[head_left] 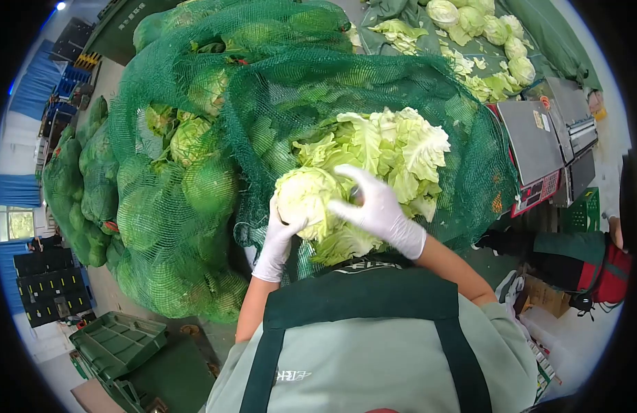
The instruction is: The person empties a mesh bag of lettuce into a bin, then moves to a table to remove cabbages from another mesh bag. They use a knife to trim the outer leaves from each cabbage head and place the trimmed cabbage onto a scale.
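Note:
A pale green cabbage (305,199) sits in front of my chest, held from its left and lower side by my left hand (276,241) in a white glove. My right hand (379,212), gloved the same way, is at the cabbage's right side with fingers spread and curved, fingertips right at its edge. Loose cabbage leaves (391,148) lie in a heap just beyond and to the right of my hands. Under them spreads an opened green mesh bag (463,182) with more leaves inside it.
Full mesh sacks of cabbages (174,268) are piled on the left. Trimmed cabbages (470,22) rest on green cloth at the far right. A weighing scale (532,148) stands on the right, a green bin (146,351) at lower left. Another person (570,255) is at the right edge.

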{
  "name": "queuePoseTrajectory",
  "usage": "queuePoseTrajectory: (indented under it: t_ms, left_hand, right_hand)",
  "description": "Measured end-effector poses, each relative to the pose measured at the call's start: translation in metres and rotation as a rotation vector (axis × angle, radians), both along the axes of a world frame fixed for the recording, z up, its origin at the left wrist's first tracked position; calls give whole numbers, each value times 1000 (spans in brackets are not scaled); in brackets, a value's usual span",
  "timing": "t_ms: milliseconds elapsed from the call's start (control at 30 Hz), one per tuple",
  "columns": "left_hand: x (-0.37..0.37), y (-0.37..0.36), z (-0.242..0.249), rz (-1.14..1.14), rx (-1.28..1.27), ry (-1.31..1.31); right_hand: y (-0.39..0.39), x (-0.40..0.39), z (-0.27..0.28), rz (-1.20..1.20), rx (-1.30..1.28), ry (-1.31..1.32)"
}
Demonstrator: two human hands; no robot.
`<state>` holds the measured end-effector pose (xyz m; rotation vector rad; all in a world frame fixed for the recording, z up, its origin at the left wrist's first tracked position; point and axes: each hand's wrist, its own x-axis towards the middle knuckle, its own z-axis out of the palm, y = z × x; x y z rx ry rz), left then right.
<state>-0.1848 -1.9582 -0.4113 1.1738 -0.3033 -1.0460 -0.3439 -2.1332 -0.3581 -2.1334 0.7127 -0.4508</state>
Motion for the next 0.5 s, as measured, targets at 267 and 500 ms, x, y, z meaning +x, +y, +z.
queuePoseTrajectory:
  t_ms: [267, 500]
  left_hand:
    - [-4, -14, -6, 93, 69, 28]
    - [5, 5, -14, 36, -150, 269]
  right_hand:
    - [2, -7, -30, 272, 376, -260]
    - [-11, -22, -23, -44, 327, -153]
